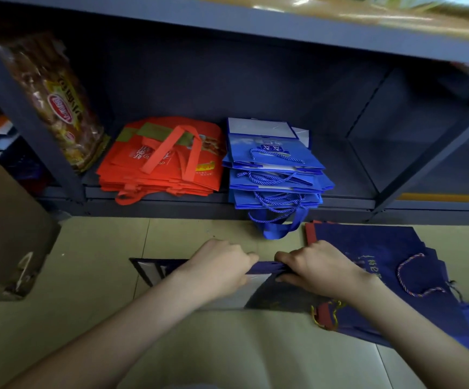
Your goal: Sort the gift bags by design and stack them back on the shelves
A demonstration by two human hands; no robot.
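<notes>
While arms reach forward, left hand and right hand pinch navy bag.

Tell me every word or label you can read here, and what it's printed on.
No text reads clearly.
Clear plastic snack packet: red oval logo, yellow characters, blurred.
Orange fabric gift bags: white characters, illegible.
Bright blue paper gift bags: white characters, blurred.
Dark navy paper gift bags: gold characters, unreadable.

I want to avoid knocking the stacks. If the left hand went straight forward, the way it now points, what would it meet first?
Probably the hanging blue handles of the blue bag stack on the shelf edge; the left hand points up and right toward them, though depth is unclear.
</notes>
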